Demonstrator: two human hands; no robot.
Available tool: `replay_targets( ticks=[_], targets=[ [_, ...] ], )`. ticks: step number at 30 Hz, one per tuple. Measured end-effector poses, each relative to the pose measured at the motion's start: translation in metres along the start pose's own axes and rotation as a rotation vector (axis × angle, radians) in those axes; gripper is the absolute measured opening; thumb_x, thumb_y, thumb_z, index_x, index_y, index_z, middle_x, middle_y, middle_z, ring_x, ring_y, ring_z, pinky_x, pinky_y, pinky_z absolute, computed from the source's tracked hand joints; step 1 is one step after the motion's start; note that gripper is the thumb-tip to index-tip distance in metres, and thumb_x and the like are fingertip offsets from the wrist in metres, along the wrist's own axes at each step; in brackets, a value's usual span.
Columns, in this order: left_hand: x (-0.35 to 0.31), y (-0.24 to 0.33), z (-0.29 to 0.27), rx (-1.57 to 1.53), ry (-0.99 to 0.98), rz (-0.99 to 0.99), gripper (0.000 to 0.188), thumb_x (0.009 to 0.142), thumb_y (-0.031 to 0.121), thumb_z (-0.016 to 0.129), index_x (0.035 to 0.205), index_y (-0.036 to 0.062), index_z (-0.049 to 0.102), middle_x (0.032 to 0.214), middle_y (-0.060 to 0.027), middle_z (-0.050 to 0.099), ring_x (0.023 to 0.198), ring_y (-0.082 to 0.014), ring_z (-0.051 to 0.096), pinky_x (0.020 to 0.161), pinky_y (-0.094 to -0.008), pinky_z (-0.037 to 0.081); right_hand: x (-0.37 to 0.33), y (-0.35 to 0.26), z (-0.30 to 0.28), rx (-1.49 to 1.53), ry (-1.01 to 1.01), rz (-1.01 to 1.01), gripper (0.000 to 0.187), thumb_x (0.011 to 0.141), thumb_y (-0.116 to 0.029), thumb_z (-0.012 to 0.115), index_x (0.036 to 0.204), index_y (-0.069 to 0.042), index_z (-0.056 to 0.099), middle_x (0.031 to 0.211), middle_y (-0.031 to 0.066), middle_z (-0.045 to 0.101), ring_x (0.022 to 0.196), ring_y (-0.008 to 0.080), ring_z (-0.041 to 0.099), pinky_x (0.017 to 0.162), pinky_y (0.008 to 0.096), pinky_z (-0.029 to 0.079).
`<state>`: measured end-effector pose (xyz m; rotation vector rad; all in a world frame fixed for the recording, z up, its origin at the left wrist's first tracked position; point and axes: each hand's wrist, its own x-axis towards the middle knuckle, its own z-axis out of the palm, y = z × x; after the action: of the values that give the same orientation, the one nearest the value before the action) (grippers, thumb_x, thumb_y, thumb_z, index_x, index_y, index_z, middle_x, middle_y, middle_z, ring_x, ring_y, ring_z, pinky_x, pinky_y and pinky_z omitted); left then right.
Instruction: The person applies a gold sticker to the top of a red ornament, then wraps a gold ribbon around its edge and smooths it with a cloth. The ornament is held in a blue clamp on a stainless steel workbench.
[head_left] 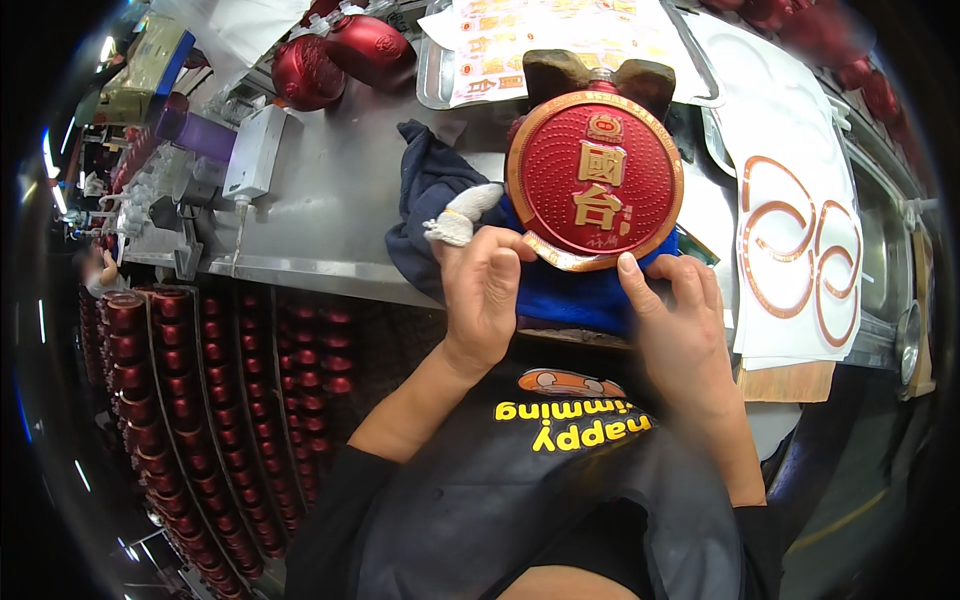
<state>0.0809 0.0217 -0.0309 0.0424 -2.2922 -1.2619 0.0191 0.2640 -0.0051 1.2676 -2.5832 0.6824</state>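
Observation:
A round, flat-faced red bottle (600,150) with raised gold lettering lies face up, its neck pointing away from me. A gold ring decal (519,143) runs around the rim of its face. At the near edge a strip of the decal stands slightly off the bottle. My left hand (480,295) pinches the left end of this strip between thumb and forefinger. My right hand (685,310) has its thumb pressed on the strip's right part, its fingers curled beside the rim. Beneath the bottle is blue cloth (570,298); a dark forked rest (645,85) cradles the neck.
White sheets with orange-gold ring decals (775,250) lie at the right. A tray (435,75) holds printed decal sheets at the back. Dark cloth (425,170) and a whitish rag (465,212) sit left of the bottle. More red bottles (370,50) stand back left; racks of red bottles (215,390) fill the lower left.

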Motion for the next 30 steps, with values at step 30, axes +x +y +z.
replay_targets(
  ticks=[30],
  targets=[
    [0.009, -0.009, 0.015, -0.104, 0.107, -0.030, 0.026, 0.096, 0.029, 0.074, 0.097, 0.0061, 0.062, 0.103, -0.0139, 0.062, 0.110, -0.0328, 0.051, 0.102, -0.0443, 0.034, 0.005, -0.010, 0.000, 0.080, -0.021, 0.036, 0.083, 0.069, 0.019, 0.059, 0.147, -0.010, 0.058, 0.116, 0.0168, 0.055, 0.110, 0.0363, 0.053, 0.099, 0.0480, 0.046]
  ],
)
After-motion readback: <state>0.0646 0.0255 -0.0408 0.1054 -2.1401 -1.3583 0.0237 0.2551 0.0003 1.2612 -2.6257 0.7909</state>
